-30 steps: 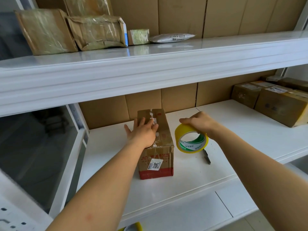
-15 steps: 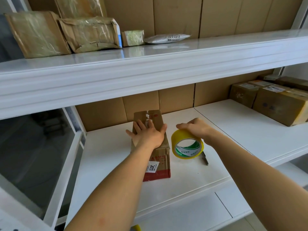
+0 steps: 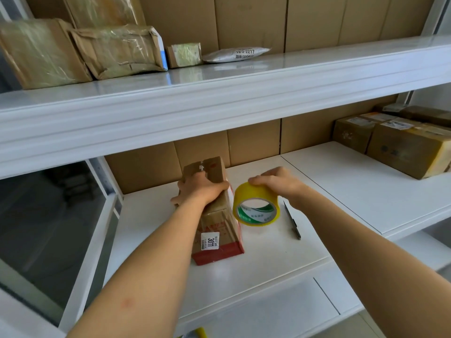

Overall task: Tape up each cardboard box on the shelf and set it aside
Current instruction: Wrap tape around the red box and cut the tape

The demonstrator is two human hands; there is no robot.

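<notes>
A person's left hand (image 3: 200,189) grips the top of a long cardboard box (image 3: 217,223) standing on a white shelf (image 3: 341,181), fingers curled over its left side, thumb on the right edge; a white label faces the camera below the wrist; the right hand (image 3: 278,182) holds a yellow tape roll (image 3: 256,207) from above, fingers curled over its rim, the roll just right of the box; a pen (image 3: 291,220) lies on the shelf under the right wrist; taped boxes (image 3: 400,142) sit well to the right.
</notes>
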